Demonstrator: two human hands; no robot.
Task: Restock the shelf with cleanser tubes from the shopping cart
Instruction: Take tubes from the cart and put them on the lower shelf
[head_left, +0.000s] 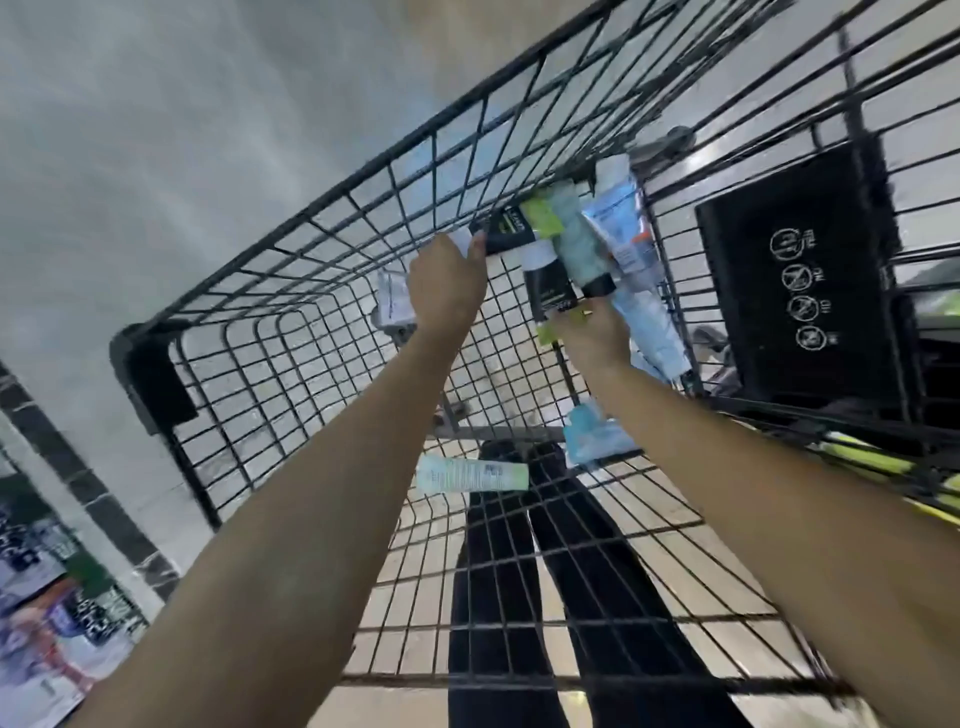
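Hands reach into the cart (291, 249) — left hand (449, 283) pinching a dark tube (506, 231) at twelve o'clock, right hand (592, 332) seemingly gripping the tube bundle (597, 244). Overfull grips could spill tubes through the wire — the pale tube (472, 475) lies loose at six.

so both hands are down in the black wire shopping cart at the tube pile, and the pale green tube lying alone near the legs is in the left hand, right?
No. The head view shows the pale green tube lying loose on the black wire shopping cart floor. The left hand grips a small white item at the tube pile; the right hand is there too.
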